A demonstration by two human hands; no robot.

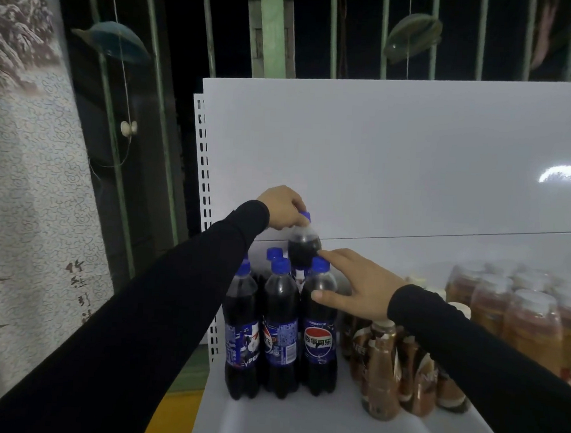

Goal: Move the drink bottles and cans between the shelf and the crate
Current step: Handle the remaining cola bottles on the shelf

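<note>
Several dark cola bottles with blue caps and blue labels stand at the left end of the white shelf (316, 426). My left hand (283, 209) pinches the blue cap and neck of one cola bottle (304, 245), which is raised above the others at the back. My right hand (356, 284) reaches in with spread fingers; its thumb touches the shoulder of the front right cola bottle (319, 330) and its fingertips lie near that bottle's cap. Both arms wear black sleeves.
Brown coffee bottles (382, 370) stand right of the colas, under my right forearm. Amber tea bottles (533, 325) fill the shelf's right side. A white back panel (413, 156) rises behind; a slotted upright (202, 165) marks the left edge. A patterned curtain (28, 169) hangs left.
</note>
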